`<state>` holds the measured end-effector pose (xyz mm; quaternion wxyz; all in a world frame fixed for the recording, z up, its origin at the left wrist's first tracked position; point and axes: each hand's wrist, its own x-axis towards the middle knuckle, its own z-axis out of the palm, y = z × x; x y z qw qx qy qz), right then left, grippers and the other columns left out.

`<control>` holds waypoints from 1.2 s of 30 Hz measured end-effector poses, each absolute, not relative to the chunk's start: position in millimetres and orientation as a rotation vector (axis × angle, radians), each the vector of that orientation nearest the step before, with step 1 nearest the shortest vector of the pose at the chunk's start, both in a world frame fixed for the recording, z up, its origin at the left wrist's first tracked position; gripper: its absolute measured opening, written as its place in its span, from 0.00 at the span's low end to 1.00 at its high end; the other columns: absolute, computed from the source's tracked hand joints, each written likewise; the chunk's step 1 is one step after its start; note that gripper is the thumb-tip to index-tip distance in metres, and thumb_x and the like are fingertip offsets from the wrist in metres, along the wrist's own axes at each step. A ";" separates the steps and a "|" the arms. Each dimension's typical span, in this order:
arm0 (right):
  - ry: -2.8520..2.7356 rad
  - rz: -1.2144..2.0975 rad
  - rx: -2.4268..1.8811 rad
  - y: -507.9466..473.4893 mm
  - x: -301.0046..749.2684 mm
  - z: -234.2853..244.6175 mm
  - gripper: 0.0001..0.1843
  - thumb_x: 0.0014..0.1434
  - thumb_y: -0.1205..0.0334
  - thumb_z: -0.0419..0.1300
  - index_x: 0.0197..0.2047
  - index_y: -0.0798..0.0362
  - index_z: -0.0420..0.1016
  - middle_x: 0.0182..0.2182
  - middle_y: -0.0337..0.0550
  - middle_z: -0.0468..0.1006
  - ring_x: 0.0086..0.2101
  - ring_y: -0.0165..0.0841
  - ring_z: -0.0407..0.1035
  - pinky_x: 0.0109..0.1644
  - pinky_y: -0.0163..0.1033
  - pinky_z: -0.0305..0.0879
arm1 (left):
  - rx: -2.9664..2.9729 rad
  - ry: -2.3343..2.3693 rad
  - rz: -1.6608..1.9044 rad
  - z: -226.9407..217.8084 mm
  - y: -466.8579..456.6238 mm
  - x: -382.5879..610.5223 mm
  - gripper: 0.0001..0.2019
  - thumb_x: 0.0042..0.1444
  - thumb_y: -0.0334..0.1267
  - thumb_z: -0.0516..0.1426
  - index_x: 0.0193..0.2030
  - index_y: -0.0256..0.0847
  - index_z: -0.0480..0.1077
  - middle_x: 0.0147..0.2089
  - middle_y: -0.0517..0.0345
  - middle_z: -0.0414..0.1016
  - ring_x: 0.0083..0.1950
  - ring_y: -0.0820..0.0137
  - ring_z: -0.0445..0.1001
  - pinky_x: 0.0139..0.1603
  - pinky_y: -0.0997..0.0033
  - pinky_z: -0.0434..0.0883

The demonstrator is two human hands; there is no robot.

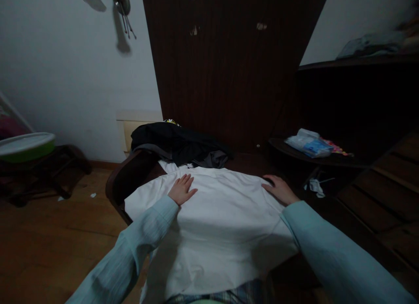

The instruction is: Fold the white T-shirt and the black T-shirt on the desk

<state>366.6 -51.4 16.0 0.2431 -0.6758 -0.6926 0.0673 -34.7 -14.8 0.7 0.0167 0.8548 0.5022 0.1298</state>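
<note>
A white garment, seemingly a shirt (222, 216), lies spread out in front of me over a dark wooden seat (119, 182), its near end hanging toward my lap. My left hand (181, 189) rests flat on its upper left part, fingers stretched out. At its upper right edge, my right hand (279, 189) touches the cloth with thumb and fingers apart. Just beyond the white cloth, a heap of black and grey clothes (183, 142) lies against the dark panel.
On the right, a dark shelf (278, 148) carries a blue-and-white plastic package (309, 143) and colourful beads (338, 149). At left, a green basin with a pale top (29, 149) sits on a low dark stand. Keys (126, 22) hang on the wall.
</note>
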 end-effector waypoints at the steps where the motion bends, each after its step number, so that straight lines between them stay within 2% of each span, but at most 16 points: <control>1: -1.861 0.190 -1.885 -51.8 375.7 16.4 0.22 0.46 0.52 0.55 0.42 0.57 0.71 0.44 0.54 0.72 0.47 0.43 0.65 0.53 0.47 0.58 | 2.652 1.561 0.389 2.0 -16.1 -34.2 0.27 0.57 0.50 0.45 0.59 0.37 0.57 0.63 0.43 0.53 0.64 0.57 0.49 0.60 0.52 0.52; 3: -1.834 0.246 -1.902 -54.4 391.8 14.1 0.18 0.43 0.51 0.57 0.34 0.54 0.72 0.40 0.52 0.74 0.44 0.44 0.67 0.51 0.47 0.60 | 2.644 1.562 0.352 3.9 -17.8 -33.0 0.27 0.57 0.50 0.45 0.60 0.37 0.55 0.63 0.44 0.53 0.64 0.58 0.48 0.60 0.51 0.51; 6: -1.750 0.289 -1.788 -58.7 409.9 7.5 0.13 0.42 0.49 0.56 0.23 0.51 0.67 0.35 0.49 0.74 0.40 0.42 0.68 0.48 0.47 0.61 | 2.645 1.554 0.299 5.3 -17.9 -30.2 0.28 0.57 0.49 0.44 0.61 0.37 0.53 0.64 0.45 0.51 0.65 0.58 0.47 0.60 0.51 0.50; 11: -1.363 0.444 -1.720 -62.2 429.4 7.8 0.17 0.40 0.43 0.55 0.22 0.49 0.63 0.20 0.40 0.70 0.25 0.35 0.66 0.31 0.40 0.64 | 2.654 1.530 0.256 6.3 -15.1 -25.5 0.28 0.57 0.50 0.44 0.62 0.39 0.52 0.64 0.47 0.50 0.65 0.59 0.47 0.61 0.52 0.49; 15: -1.358 0.658 -1.751 -65.7 443.5 24.6 0.20 0.35 0.42 0.59 0.21 0.50 0.63 0.16 0.37 0.68 0.19 0.31 0.62 0.22 0.36 0.58 | 2.647 1.513 0.258 7.3 -14.2 -24.7 0.28 0.57 0.50 0.44 0.62 0.39 0.52 0.64 0.47 0.50 0.65 0.59 0.47 0.61 0.52 0.49; 17: -1.421 0.628 -1.789 -65.2 450.5 38.6 0.18 0.37 0.44 0.60 0.21 0.51 0.64 0.15 0.39 0.67 0.18 0.30 0.61 0.20 0.36 0.55 | 2.650 1.492 0.250 8.3 -13.7 -21.8 0.28 0.57 0.50 0.44 0.62 0.38 0.52 0.64 0.46 0.51 0.65 0.59 0.47 0.60 0.51 0.49; 19: -1.499 0.422 -1.878 -61.1 455.2 54.6 0.14 0.43 0.49 0.59 0.23 0.51 0.65 0.17 0.43 0.69 0.19 0.31 0.62 0.21 0.36 0.55 | 2.657 1.482 0.230 9.6 -12.6 -15.3 0.28 0.57 0.50 0.44 0.62 0.38 0.52 0.64 0.46 0.50 0.65 0.59 0.47 0.60 0.51 0.49; 22: -1.584 -0.017 -2.181 -48.6 451.4 74.4 0.09 0.50 0.56 0.56 0.28 0.54 0.69 0.25 0.51 0.73 0.27 0.37 0.67 0.28 0.39 0.58 | 2.655 1.537 0.185 10.7 -9.8 -1.0 0.28 0.58 0.50 0.44 0.62 0.38 0.51 0.65 0.48 0.49 0.65 0.60 0.46 0.61 0.52 0.49; 25: -1.642 -0.234 -2.387 -32.7 426.4 80.9 0.12 0.51 0.61 0.54 0.37 0.57 0.71 0.35 0.55 0.73 0.36 0.42 0.68 0.36 0.42 0.61 | 2.653 1.587 0.161 9.8 -6.5 10.0 0.28 0.58 0.50 0.43 0.62 0.37 0.51 0.65 0.49 0.48 0.66 0.60 0.45 0.61 0.54 0.49; 28: -1.781 -0.215 -2.198 -19.5 378.2 75.8 0.19 0.54 0.57 0.52 0.45 0.59 0.69 0.43 0.54 0.71 0.43 0.41 0.66 0.45 0.42 0.61 | 2.663 1.581 0.160 7.3 -4.0 12.6 0.29 0.58 0.50 0.42 0.62 0.35 0.50 0.65 0.48 0.47 0.66 0.60 0.45 0.62 0.54 0.49; 31: -1.977 -0.102 -1.975 -12.6 317.6 62.6 0.20 0.55 0.57 0.51 0.48 0.59 0.68 0.49 0.54 0.68 0.50 0.39 0.61 0.53 0.41 0.56 | 2.670 1.590 0.195 4.4 -2.4 10.7 0.29 0.58 0.51 0.43 0.62 0.36 0.51 0.65 0.47 0.48 0.66 0.59 0.45 0.61 0.54 0.49; 36: -2.177 0.079 -1.857 -11.5 244.4 29.6 0.31 0.57 0.52 0.49 0.59 0.60 0.55 0.61 0.55 0.51 0.60 0.41 0.45 0.60 0.43 0.44 | 2.638 1.659 0.237 1.1 -1.3 9.7 0.30 0.56 0.53 0.45 0.61 0.37 0.54 0.65 0.41 0.47 0.65 0.52 0.45 0.60 0.53 0.51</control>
